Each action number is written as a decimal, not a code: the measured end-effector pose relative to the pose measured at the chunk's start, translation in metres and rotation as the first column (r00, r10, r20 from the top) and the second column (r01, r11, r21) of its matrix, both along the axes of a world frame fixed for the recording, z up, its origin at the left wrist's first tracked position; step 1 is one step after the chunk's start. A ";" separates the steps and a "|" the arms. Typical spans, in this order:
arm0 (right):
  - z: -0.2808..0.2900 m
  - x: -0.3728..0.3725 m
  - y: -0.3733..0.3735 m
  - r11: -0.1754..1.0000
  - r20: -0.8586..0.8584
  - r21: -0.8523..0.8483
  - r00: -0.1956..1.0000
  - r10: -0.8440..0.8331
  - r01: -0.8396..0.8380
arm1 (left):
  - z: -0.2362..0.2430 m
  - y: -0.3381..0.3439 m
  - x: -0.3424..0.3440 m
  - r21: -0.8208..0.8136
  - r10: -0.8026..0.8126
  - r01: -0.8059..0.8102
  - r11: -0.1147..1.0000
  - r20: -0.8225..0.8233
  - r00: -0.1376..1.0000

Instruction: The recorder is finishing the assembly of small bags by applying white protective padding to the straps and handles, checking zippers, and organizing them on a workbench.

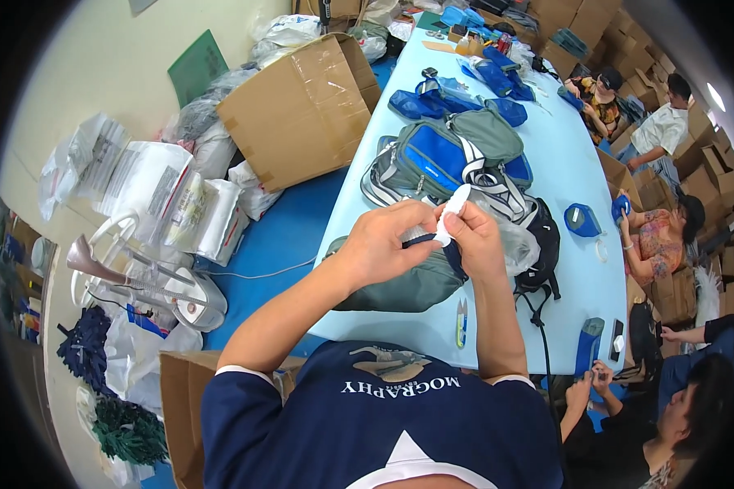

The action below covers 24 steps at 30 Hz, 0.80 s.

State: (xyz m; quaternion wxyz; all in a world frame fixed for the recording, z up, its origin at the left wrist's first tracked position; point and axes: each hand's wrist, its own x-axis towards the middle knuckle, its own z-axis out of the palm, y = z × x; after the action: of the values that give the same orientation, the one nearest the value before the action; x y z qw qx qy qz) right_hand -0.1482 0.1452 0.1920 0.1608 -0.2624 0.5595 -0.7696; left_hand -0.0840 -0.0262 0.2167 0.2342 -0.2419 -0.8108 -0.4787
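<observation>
Both hands meet over the near part of the table, above a grey-green bag (400, 287). My right hand (479, 242) pinches a narrow white strip (454, 209) that stands up between thumb and fingers; its exact kind cannot be made out. My left hand (387, 244) is closed, its thumb and fingertips against the strip's lower end. A bit of dark navy material shows just below the left fingers. Just beyond the hands lies a blue and grey-green bag (428, 159) with black-and-white straps. Beneath my right forearm, a pair of thread snips (462, 323) rests on the table.
A black bag with straps (540, 248) lies right of my hands, next to clear plastic. Further right is a blue pouch (581, 220). Several people work along the right side. On the left stand a large cardboard box (298, 110) and a garment steamer (192, 297).
</observation>
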 end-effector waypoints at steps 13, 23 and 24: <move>0.011 0.004 -0.003 0.995 -0.119 0.100 0.993 0.028 -0.016 | 0.011 0.009 0.012 -0.021 0.052 -0.057 0.998 -0.188 0.981; 0.011 0.008 -0.002 0.989 -0.171 0.108 0.982 -0.082 0.101 | 0.006 0.012 0.010 -0.094 0.069 -0.101 0.990 -0.300 0.952; 0.013 0.009 -0.001 0.993 -0.171 0.080 0.983 -0.067 0.081 | 0.008 0.013 0.011 -0.037 0.078 -0.089 0.995 -0.244 0.967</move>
State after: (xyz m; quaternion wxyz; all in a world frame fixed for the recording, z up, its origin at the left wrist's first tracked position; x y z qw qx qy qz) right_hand -0.1396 0.1444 0.2050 0.0954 -0.2983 0.6133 -0.7251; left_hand -0.0728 -0.0129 0.2249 0.3455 -0.2695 -0.7968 -0.4161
